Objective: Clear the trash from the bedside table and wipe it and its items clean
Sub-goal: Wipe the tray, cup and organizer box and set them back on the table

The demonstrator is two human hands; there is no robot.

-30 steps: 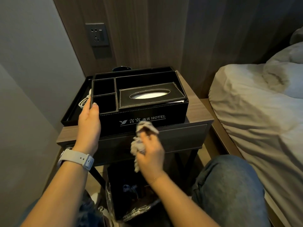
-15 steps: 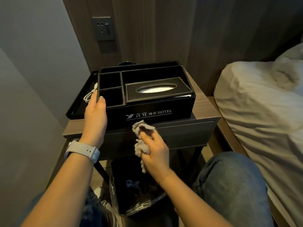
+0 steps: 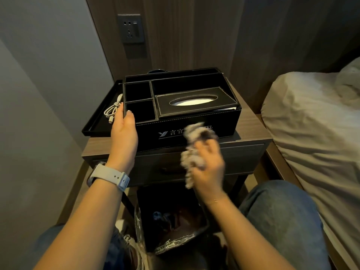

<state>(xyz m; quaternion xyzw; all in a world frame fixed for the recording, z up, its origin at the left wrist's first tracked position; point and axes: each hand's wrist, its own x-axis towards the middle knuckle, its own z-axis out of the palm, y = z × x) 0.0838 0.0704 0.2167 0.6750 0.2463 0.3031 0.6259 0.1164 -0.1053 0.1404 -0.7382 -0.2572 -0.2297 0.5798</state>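
Note:
A black leather hotel organiser box [image 3: 220, 121] with a tissue slot and small compartments stands on the wooden bedside table [image 3: 251, 131]. My left hand [image 3: 124, 133] holds the box's front left corner, thumb over the rim. My right hand [image 3: 209, 168] grips a crumpled grey cloth [image 3: 192, 152] and holds it against the box's front face, over the printed lettering; hand and cloth are motion-blurred. A black tray [image 3: 97, 121] beside the box on the left holds a coiled white cable [image 3: 113, 110].
A black bin [image 3: 175, 221] with a plastic liner and some trash sits on the floor under the table. A bed [image 3: 311, 123] with white linen lies close on the right. A wall socket [image 3: 130, 28] is above the table. My knee in jeans [image 3: 282, 221] is at lower right.
My right hand has swept the cloth to the right across the box's front face and is now blurred. The left hand keeps its hold on the box corner.

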